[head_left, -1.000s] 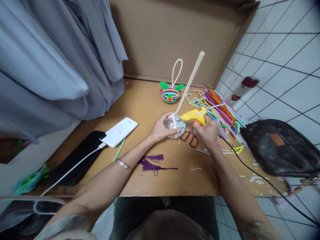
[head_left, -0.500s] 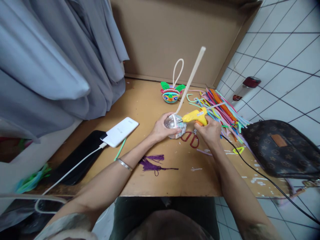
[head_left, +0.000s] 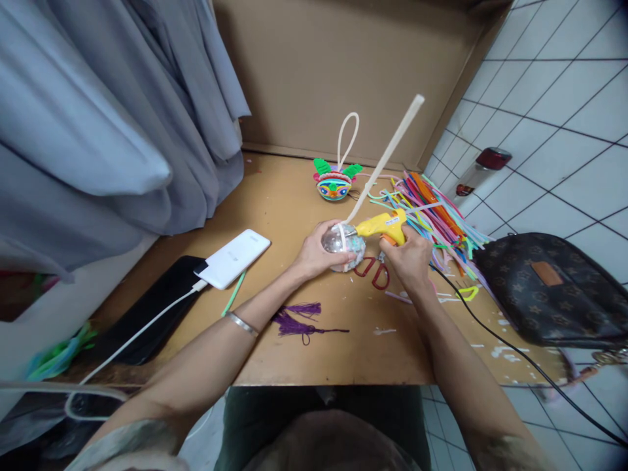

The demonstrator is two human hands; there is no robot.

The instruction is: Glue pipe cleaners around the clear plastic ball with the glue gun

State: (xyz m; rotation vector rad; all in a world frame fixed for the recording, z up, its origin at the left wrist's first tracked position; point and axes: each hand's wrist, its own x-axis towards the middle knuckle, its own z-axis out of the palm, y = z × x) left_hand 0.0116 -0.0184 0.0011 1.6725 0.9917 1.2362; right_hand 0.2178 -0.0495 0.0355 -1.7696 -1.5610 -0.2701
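Fingers of the left hand (head_left: pixel 316 252) curl around a clear ball (head_left: pixel 334 242) at the frame's centre, those of the right hand (head_left: pixel 411 257) clasp a yellow glue gun (head_left: pixel 381 225), its nozzle (head_left: pixel 352 232) at the ball, a white strip (head_left: pixel 389 155) slants toward upper right, and purple tassels (head_left: pixel 297 324) lie lower centre.

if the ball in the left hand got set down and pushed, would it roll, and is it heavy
The ball would probably roll, as it looks round, though the long white strip jutting from it might catch and stop it. It is likely light for its size, since it looks see-through and perhaps hollow.
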